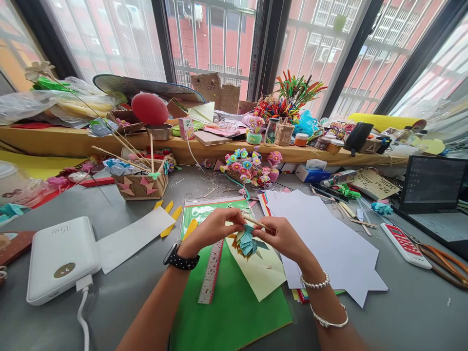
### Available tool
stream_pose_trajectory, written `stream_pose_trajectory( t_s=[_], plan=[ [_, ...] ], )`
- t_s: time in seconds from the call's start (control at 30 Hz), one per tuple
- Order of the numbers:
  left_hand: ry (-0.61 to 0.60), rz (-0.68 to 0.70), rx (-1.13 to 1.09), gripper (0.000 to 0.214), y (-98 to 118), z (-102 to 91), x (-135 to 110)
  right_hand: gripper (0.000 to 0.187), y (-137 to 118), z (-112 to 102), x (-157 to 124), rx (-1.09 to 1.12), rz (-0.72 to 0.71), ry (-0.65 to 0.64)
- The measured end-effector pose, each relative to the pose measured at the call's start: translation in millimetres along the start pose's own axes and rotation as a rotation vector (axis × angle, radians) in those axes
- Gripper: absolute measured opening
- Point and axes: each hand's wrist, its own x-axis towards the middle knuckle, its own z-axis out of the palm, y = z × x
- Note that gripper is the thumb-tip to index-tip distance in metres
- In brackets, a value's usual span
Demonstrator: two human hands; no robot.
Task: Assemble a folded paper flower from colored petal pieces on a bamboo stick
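A folded paper flower, light blue with yellow-brown tips, hangs head down between my hands. My left hand pinches its upper end from the left. From the right, my right hand has its fingers closed at the flower's top, with a thin wooden stick running through the grip. Exactly where the stick meets the flower is hidden by my fingers. Below lie a pale yellow sheet, a ruler with a red edge and a green board. Scissors seem to lie behind my fingers, partly covered.
White paper sheets lie to the right, near a red-and-white calculator and a laptop. On the left are a white power bank with its cable and a cardboard basket holding sticks. Crafts crowd the ledge behind.
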Motion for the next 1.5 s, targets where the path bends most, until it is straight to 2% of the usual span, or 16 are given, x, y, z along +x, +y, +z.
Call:
stream_pose_trajectory(
  t_s=[0.5, 0.6, 0.7, 0.83, 0.9, 1.07, 1.5],
  plan=[
    [-0.026, -0.041, -0.078, 0.005, -3, 3.9, 2, 0.018, 1, 1, 0, -0.031, -0.019, 0.05],
    [-0.009, -0.044, -0.169, 0.017, -2, 3.8, 3, 0.02, -1, 1, 0, 0.007, -0.031, 0.104],
    [0.043, -0.059, -0.371, 0.036, -2, 3.1, 3, 0.021, -2, 0, -1, 0.042, -0.024, 0.196],
    [-0.053, -0.1, -0.542, 0.055, -4, 4.1, 4, 0.02, -2, 0, -1, 0.071, -0.009, 0.293],
    [-0.071, -0.122, -0.536, 0.054, -6, 5.9, 5, 0.02, -2, 0, -1, 0.082, -0.004, 0.315],
    [-0.025, -0.127, -0.423, 0.036, -5, 8.6, 6, 0.02, -3, -1, -1, 0.11, 0.015, 0.299],
    [0.062, -0.049, -0.234, 0.038, 4, 13.1, 2, 0.018, -1, 0, -1, 0.154, 0.054, 0.316]
  ],
)
